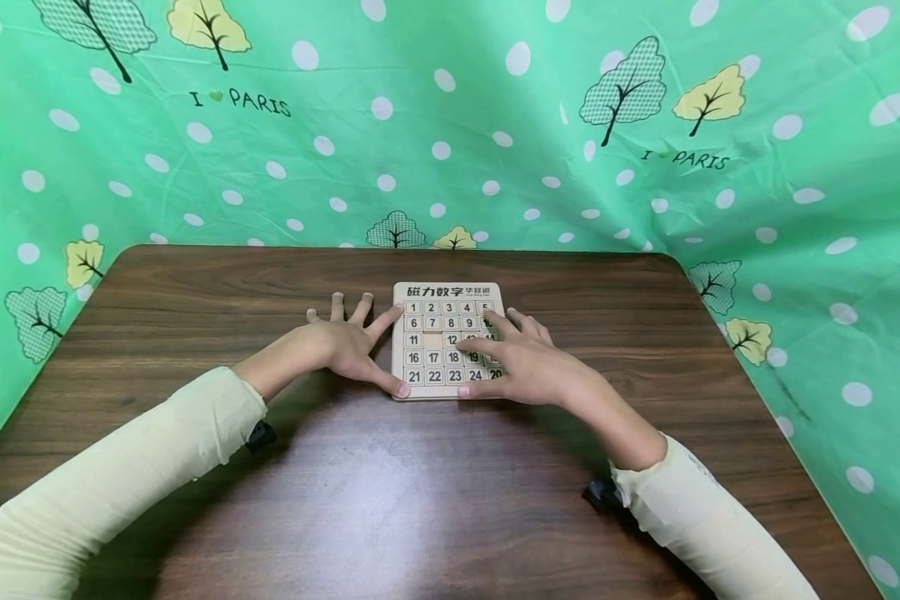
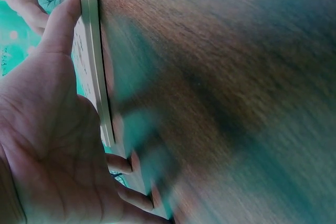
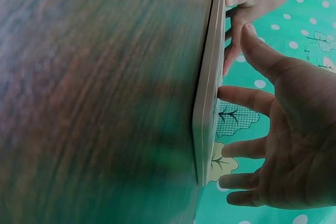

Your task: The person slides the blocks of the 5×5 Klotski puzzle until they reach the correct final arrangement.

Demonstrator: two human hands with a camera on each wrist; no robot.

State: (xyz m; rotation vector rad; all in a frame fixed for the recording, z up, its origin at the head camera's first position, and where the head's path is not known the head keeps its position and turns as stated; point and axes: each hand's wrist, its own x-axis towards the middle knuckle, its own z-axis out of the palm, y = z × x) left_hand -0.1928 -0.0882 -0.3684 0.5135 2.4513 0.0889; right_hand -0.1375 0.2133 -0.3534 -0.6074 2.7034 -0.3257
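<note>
Puzzle [image 1: 444, 357] lying flat on the tabletop [image 1: 375, 483]
Left hand [image 1: 342, 346] is touching its left edge, right hand [image 1: 536, 367] spanning tiles [image 1: 432, 357], both with fingers apart; weak bracing could be letting it skid

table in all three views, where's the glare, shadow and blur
Head view: pale glare on the table below the number board, dark shadow beside the left sleeve; left wrist view: wood grain smeared, with greenish reflections and dark shadowy shapes; right wrist view: dim, grain soft and streaky, greenish toward the bottom.
</note>
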